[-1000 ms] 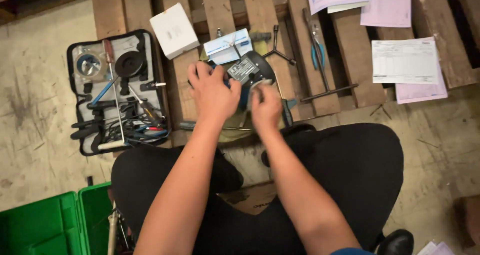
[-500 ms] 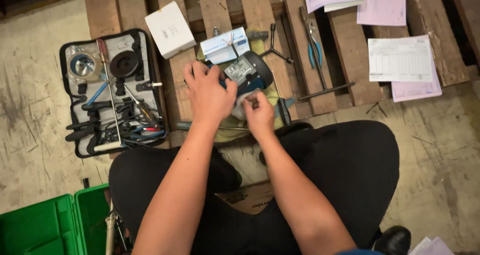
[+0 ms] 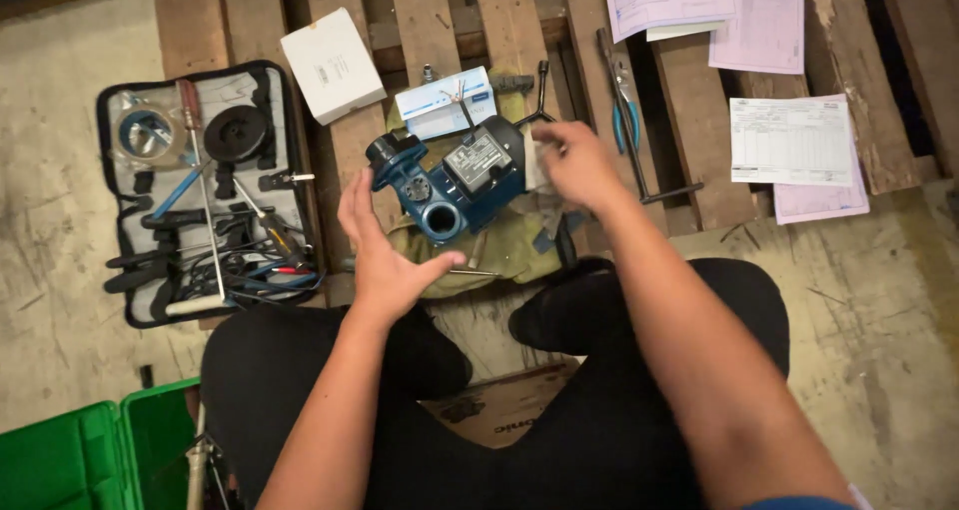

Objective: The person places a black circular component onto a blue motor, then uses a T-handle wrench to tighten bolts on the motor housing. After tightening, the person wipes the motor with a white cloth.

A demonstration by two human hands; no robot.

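A worn wooden pallet (image 3: 440,30) of pale slats lies on a stained, scuffed concrete floor (image 3: 50,300). Pink and white papers (image 3: 789,140) rest on its right side. A green plastic crate (image 3: 90,460) sits at the lower left corner.

I sit in a workshop: a bare, stained concrete floor (image 3: 60,100), a rough wooden pallet (image 3: 430,20) as my bench, an open tool case (image 3: 205,185) on the left, pliers (image 3: 621,100) and loose paperwork (image 3: 789,140) far right, a green crate (image 3: 90,455) near left.

Glossy blue metal pump (image 3: 455,185), rough wooden pallet (image 3: 430,25)
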